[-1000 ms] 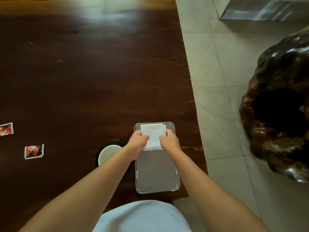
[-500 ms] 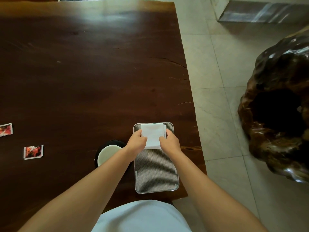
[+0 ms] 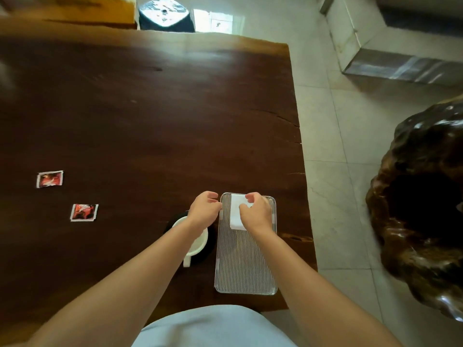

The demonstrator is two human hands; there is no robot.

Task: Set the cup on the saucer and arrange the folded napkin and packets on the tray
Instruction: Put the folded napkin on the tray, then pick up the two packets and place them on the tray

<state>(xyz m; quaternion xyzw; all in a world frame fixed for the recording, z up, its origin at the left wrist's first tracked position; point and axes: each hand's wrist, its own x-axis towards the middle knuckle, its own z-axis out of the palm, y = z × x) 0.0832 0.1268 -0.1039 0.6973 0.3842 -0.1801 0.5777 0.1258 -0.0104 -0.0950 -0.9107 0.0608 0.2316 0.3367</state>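
Observation:
A white folded napkin (image 3: 235,217) lies at the far end of the striped tray (image 3: 245,266). My right hand (image 3: 256,212) hovers over the napkin's right side with loosely curled fingers, hiding part of it. My left hand (image 3: 204,209) is just left of the tray's edge, off the napkin, fingers apart and holding nothing. Under my left forearm a white cup (image 3: 200,242) stands on a dark saucer (image 3: 212,242), its handle pointing toward me. Two red packets (image 3: 50,179) (image 3: 84,212) lie far left on the table.
The dark wooden table (image 3: 150,121) ends just right of the tray, with tiled floor (image 3: 333,196) beyond. A large dark carved wooden piece (image 3: 421,209) stands on the floor at the right. A stone step (image 3: 390,61) is at the far right.
Both hands were pressing the napkin's sides on the tray; now the left hand has lifted off to the left and the right hand's fingers have loosened. The head view tilted upward.

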